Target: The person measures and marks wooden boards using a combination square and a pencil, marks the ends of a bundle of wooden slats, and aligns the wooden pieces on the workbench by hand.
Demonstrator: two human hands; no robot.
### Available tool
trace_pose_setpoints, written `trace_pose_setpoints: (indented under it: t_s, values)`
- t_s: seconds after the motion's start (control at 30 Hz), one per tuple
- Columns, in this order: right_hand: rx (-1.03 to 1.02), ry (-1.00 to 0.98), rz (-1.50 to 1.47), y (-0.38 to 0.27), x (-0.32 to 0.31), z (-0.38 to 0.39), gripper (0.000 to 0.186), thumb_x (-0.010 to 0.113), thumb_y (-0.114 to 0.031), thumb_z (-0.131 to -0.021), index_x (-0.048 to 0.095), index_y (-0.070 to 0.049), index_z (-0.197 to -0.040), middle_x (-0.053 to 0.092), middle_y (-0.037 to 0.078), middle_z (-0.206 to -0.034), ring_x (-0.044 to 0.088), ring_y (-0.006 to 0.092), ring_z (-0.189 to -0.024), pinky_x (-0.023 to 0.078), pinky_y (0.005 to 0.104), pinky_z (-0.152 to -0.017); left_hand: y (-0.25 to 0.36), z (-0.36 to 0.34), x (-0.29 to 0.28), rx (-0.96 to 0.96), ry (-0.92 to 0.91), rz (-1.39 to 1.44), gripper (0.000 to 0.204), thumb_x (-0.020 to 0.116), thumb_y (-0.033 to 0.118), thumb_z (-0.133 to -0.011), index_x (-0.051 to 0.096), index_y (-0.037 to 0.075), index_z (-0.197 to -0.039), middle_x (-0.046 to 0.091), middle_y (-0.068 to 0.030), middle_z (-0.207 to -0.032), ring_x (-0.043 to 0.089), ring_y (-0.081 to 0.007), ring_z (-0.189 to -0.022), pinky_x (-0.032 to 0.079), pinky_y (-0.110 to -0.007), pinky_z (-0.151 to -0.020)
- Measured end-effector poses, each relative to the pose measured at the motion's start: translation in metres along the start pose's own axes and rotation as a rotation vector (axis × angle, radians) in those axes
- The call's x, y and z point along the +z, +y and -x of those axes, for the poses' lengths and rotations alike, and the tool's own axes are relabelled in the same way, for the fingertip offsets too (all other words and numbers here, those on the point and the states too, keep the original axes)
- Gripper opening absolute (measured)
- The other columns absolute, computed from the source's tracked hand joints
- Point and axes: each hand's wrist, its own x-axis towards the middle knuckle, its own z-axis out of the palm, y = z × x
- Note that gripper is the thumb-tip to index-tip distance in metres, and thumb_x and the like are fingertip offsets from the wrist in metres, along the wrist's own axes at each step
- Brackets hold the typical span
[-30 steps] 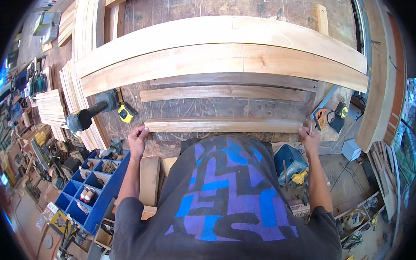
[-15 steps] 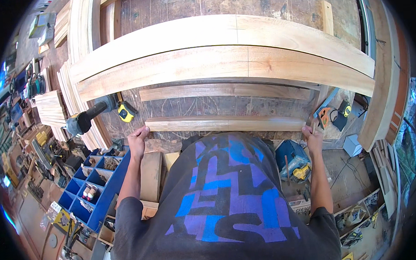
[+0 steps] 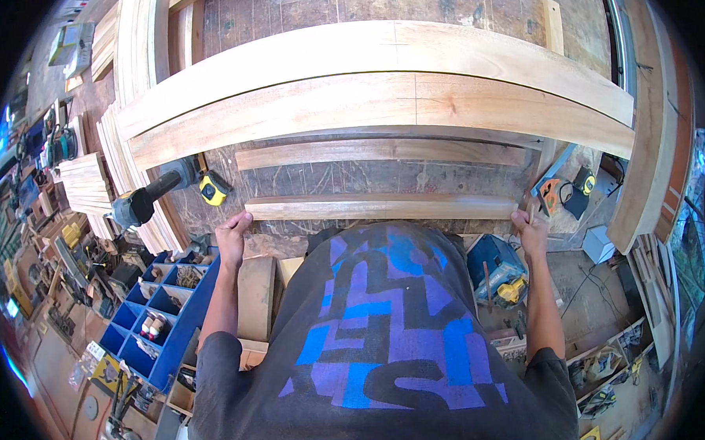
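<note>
A narrow wooden strip lies crosswise at the bench's near edge, close to my body. My left hand pinches its left end between thumb and fingers. At the opposite end, the fingers of my right hand are closed on the strip's tip. Behind it, a second strip lies roughly parallel. Farther back are two wide pale boards, a nearer board and a farther board, each with a line drawn across it right of the middle.
Left of the strips are a cordless drill and a yellow tape measure. A blue divided tray stands lower left. At right lie an orange-handled tool and another tape measure. A blue power tool sits below my right hand.
Both hands keep their hold on the strip's ends, and the strip stays almost where it was. The view has shifted very slightly.
</note>
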Motion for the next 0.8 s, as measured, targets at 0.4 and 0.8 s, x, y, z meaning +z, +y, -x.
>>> trace_pose_setpoints:
  t_s: [0.4, 0.8]
  values:
    - [-0.056, 0.002, 0.066, 0.010, -0.001, -0.006, 0.027, 0.077, -0.020, -0.091, 0.078, 0.000, -0.109, 0.059, -0.006, -0.072, 0.049, 0.0057, -0.062, 0.037, 0.0256, -0.057, -0.001, -0.002, -0.002, 0.003, -0.003, -0.005, 0.028, 0.074, 0.017, -0.095, 0.076, -0.004, -0.113, 0.075, -0.0050, -0.102, 0.065, -0.0113, -0.093, 0.049, -0.026, -0.088]
    - [-0.020, 0.009, 0.030, 0.003, 0.001, 0.002, 0.028, 0.077, -0.021, -0.091, 0.079, 0.000, -0.109, 0.059, -0.006, -0.071, 0.049, 0.0048, -0.063, 0.037, 0.0250, -0.057, -0.009, -0.003, -0.005, 0.001, -0.029, 0.049, 0.026, 0.073, 0.014, -0.095, 0.075, -0.005, -0.114, 0.074, -0.0048, -0.102, 0.065, -0.0107, -0.092, 0.049, -0.026, -0.087]
